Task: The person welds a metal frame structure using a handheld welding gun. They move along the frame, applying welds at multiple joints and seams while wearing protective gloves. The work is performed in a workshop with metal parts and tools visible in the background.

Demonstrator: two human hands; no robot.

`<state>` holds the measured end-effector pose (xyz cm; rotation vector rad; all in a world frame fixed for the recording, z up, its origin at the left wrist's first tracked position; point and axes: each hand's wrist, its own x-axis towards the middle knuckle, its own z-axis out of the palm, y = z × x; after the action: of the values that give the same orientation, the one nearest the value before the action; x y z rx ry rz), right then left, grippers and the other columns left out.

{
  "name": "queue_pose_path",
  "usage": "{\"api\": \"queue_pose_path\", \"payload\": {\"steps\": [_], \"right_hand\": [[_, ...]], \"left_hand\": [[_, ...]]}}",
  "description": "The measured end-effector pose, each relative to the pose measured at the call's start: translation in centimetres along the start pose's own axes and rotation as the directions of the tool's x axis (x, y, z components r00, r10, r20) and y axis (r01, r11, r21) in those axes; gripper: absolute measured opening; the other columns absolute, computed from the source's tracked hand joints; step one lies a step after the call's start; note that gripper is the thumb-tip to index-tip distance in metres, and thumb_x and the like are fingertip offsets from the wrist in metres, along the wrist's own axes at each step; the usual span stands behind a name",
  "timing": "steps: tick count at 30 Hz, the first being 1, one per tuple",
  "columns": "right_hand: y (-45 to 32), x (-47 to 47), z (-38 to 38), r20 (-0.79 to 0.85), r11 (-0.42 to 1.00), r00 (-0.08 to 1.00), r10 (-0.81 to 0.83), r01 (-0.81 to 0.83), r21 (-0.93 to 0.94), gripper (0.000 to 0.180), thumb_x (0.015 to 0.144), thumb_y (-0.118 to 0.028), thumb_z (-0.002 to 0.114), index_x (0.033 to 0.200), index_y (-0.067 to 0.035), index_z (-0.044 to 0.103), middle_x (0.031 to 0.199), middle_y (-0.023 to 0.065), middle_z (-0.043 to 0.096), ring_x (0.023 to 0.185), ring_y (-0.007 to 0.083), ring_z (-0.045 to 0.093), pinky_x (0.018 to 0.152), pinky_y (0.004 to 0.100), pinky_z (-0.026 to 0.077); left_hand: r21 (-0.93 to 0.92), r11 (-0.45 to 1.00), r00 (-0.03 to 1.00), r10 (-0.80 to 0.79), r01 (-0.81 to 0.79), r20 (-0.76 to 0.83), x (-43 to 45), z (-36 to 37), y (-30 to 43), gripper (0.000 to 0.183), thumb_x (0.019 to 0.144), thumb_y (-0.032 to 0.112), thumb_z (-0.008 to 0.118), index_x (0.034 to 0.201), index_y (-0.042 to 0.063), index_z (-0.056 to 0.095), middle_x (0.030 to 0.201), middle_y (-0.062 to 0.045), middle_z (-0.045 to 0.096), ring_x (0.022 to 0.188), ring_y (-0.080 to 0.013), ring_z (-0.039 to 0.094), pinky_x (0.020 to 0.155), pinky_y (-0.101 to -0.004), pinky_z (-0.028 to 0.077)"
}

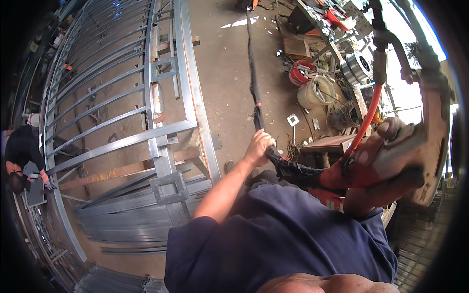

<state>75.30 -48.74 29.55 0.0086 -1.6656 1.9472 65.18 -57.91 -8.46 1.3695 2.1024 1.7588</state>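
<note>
A black-sheathed cable bundle point(253, 69) runs down from the top centre over the floor, and my left hand point(261, 148) grips it in front of my waist. From there the black sheath continues right to a red sleeve or hose section near my right hand point(373, 146). My right hand is raised at the right, its fingers curled on a blurred metal and reddish object point(406, 157) that I cannot identify. An orange-red air hose point(370, 110) rises beside these fingers to a metal fitting with a lever point(381, 47).
A galvanized steel frame with bars point(150, 137) spans the left. A co-worker point(23, 150) bends at its far left side. Stacked steel profiles point(124, 219) lie at lower left. Buckets point(315, 93), a wire spool point(357, 69) and a cluttered bench point(329, 40) stand at right.
</note>
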Motion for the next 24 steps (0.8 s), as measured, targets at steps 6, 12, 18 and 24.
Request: {"api": "queue_pose_path", "payload": {"steps": [6,12,18,24], "right_hand": [[-1.8,0.8,-0.8,-0.179,0.992,0.979,-0.092,0.075,-0.100,0.077,0.104,-0.065,0.046,0.134,0.006,0.044,0.089,0.0165,0.062,0.065,0.0165,0.063,0.051,0.0267,0.056],[-2.0,0.6,-4.1,-0.469,0.977,0.881,-0.065,-0.040,-0.209,0.073,0.105,-0.066,0.042,0.126,0.002,0.056,0.072,0.0075,0.061,0.055,0.0133,0.058,0.047,0.0244,0.048],[-2.5,0.0,-10.1,-0.444,0.967,0.888,0.122,-0.207,-0.148,0.068,0.107,-0.061,0.042,0.120,0.003,0.061,0.066,0.0058,0.060,0.054,0.0129,0.056,0.048,0.0253,0.046],[1.0,0.3,-11.6,-0.235,0.945,0.922,0.308,-0.324,-0.033,0.054,0.110,-0.044,0.046,0.123,0.006,0.063,0.086,0.0151,0.071,0.056,0.0164,0.062,0.052,0.0273,0.050]], "left_hand": [[-0.021,1.000,1.000,0.000,0.000,-0.027,-1.3,0.9,4.8,0.034,0.079,0.030,0.085,0.080,0.010,0.058,0.083,-0.008,0.056,0.101,-0.0321,0.059,0.115,-0.0538,0.034],[-0.003,0.998,0.992,-0.059,0.059,0.109,-5.8,2.5,8.9,0.031,0.078,0.030,0.085,0.081,0.011,0.061,0.084,-0.007,0.057,0.101,-0.0294,0.060,0.116,-0.0530,0.034],[-0.048,0.991,0.970,-0.115,0.129,0.216,-9.2,4.2,13.5,0.030,0.082,0.033,0.081,0.083,0.011,0.060,0.083,-0.007,0.056,0.097,-0.0311,0.061,0.113,-0.0529,0.037],[-0.001,0.973,0.933,-0.220,0.229,0.286,-13.7,6.2,14.2,0.026,0.082,0.032,0.078,0.085,0.013,0.062,0.087,-0.005,0.059,0.104,-0.0285,0.062,0.115,-0.0520,0.035]]}}
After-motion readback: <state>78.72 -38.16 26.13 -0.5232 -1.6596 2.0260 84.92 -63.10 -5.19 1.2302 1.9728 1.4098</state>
